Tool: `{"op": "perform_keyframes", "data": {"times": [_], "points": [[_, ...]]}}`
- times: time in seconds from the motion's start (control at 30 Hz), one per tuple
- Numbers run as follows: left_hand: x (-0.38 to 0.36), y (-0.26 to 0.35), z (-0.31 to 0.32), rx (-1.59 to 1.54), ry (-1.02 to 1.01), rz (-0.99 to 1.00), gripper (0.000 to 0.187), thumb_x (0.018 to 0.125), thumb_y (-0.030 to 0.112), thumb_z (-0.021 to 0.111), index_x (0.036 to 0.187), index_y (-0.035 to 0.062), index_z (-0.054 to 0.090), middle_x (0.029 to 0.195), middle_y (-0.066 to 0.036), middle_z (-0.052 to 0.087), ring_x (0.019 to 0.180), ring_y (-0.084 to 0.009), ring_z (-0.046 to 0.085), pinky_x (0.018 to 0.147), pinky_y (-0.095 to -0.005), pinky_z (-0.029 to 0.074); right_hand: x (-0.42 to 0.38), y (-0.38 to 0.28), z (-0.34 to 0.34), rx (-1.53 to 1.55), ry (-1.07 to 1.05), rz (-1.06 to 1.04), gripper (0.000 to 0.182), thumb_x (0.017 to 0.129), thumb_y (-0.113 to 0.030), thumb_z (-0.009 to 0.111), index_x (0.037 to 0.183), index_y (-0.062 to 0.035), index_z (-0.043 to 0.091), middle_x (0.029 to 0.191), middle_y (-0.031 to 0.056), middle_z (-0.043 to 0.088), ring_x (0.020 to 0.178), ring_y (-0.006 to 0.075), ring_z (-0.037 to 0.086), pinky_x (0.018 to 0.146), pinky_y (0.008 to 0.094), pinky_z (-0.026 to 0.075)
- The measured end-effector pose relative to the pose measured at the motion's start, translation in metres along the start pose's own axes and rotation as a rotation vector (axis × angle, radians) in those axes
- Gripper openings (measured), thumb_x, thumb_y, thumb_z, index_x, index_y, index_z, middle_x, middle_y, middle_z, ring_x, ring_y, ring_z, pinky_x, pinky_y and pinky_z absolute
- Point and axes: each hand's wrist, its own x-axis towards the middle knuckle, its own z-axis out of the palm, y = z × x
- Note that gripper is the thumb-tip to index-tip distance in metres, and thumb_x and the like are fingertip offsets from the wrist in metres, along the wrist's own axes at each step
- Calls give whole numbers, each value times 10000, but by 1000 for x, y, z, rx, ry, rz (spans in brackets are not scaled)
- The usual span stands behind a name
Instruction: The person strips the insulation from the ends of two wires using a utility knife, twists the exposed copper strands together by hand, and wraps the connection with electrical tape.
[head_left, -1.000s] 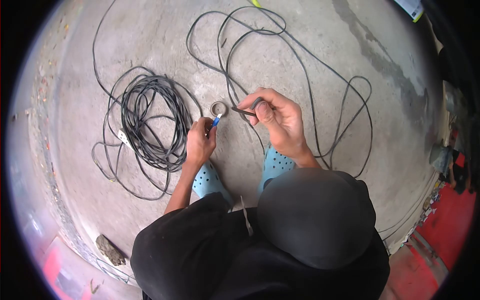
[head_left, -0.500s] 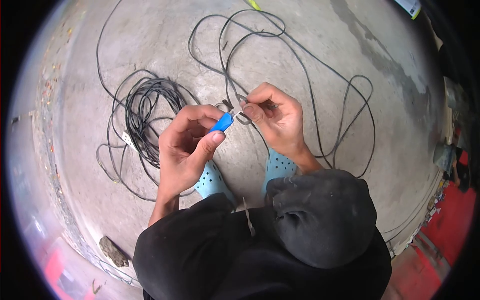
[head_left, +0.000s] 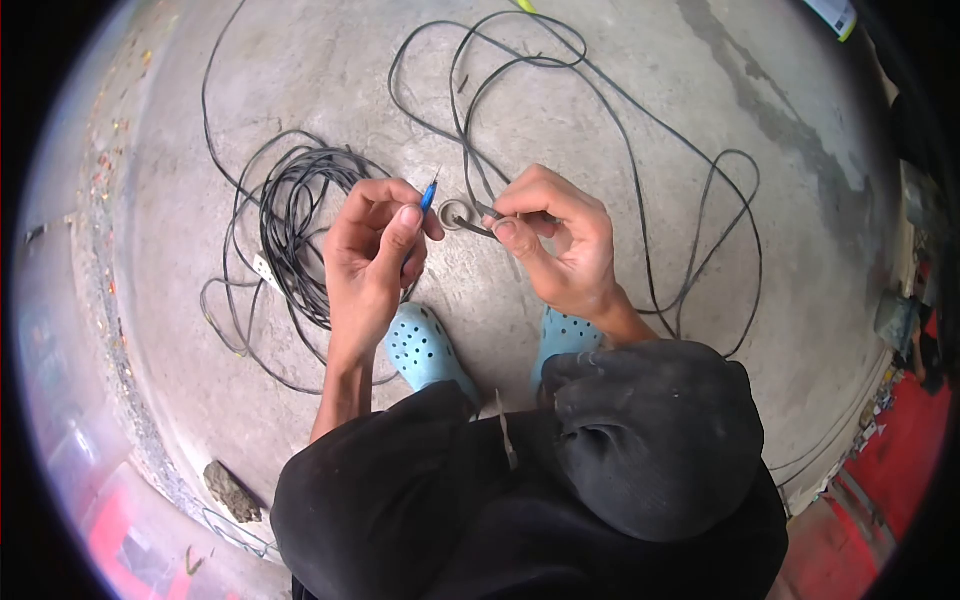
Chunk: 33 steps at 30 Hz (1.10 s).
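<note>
Pinched between right-hand (head_left: pixel 560 245) fingertips is a black cable end (head_left: pixel 487 212), held above a grey tape roll (head_left: pixel 455 215) on the concrete floor (head_left: pixel 640 120). A blue-handled tool (head_left: pixel 427 196) is clasped in the left hand (head_left: pixel 372 255). Cable judged light, limp, best held near its end. Coiled cable (head_left: pixel 300 225) lies left.

Blue-handled tool (head_left: pixel 427 196) mostly buried in left hand (head_left: pixel 372 250); thin black cable (head_left: pixel 480 208) end hidden under right hand (head_left: pixel 560 240) fingers.
</note>
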Motion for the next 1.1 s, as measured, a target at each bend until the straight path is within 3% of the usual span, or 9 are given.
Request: {"op": "perform_keyframes", "data": {"times": [0.03,0.17,0.37,0.5,0.63,0.67,0.77,1.0,1.1], "points": [[3,-8,3,-70,16,-75,133,1032,143,581,1091,24,582,819,-63,655,534,-25,447,464,-182,330,-2,2,2,37,-7,20,114,926,-114,724,952,-17,671,793,34,613,595,71,449,510,240,338],[2,-19,13,-46,-26,9,238,983,195,674,1144,44,586,839,-50,663,621,-56,553,508,-196,402,-6,4,4,63,-17,43,133,931,-140,727,951,-22,671,760,30,613,602,74,465,511,244,343],[4,-18,9,-142,-126,133,435,965,107,668,1362,-1,528,946,-103,675,796,-119,628,629,-246,493,-5,6,1,18,-27,47,139,940,-159,723,945,-30,669,760,10,618,606,59,469,509,240,334],[-1,-22,-4,-128,-55,-93,478,965,67,645,1410,-17,490,978,-126,666,801,-129,633,621,-261,513,-5,6,6,73,-3,52,140,941,-167,725,946,-37,671,759,2,612,591,52,434,507,241,319],[-2,-20,7,-63,-21,13,462,998,99,605,1410,-71,483,954,-93,639,609,-82,498,531,-209,409,-5,8,3,49,-23,49,143,939,-170,729,945,-39,672,760,0,610,588,53,429,508,242,314],[-4,-24,8,-34,-13,55,468,1018,146,592,1410,-85,482,898,-75,620,562,-66,418,499,-199,341,-6,8,2,45,-22,52,144,939,-171,729,944,-39,672,761,0,610,589,53,431,509,242,315],[-2,-25,-7,-84,-101,16,469,1033,179,574,1412,-82,481,826,-70,614,553,-54,402,482,-204,311,-7,9,4,47,-19,54,145,940,-175,728,943,-40,674,762,1,614,589,54,440,511,240,321],[-9,-14,-2,-184,-166,-1,249,1051,202,517,1135,-29,563,698,-30,544,503,-57,398,442,-205,297,-6,8,4,44,-30,36,144,942,-179,724,938,-43,675,769,7,623,595,57,457,517,238,336],[-9,-24,3,-87,-158,72,263,1036,216,538,1170,-11,527,676,-4,511,491,-54,383,435,-204,284,-7,8,3,25,-35,29,153,948,-185,716,929,-40,673,770,10,619,597,62,458,519,238,337]]}}
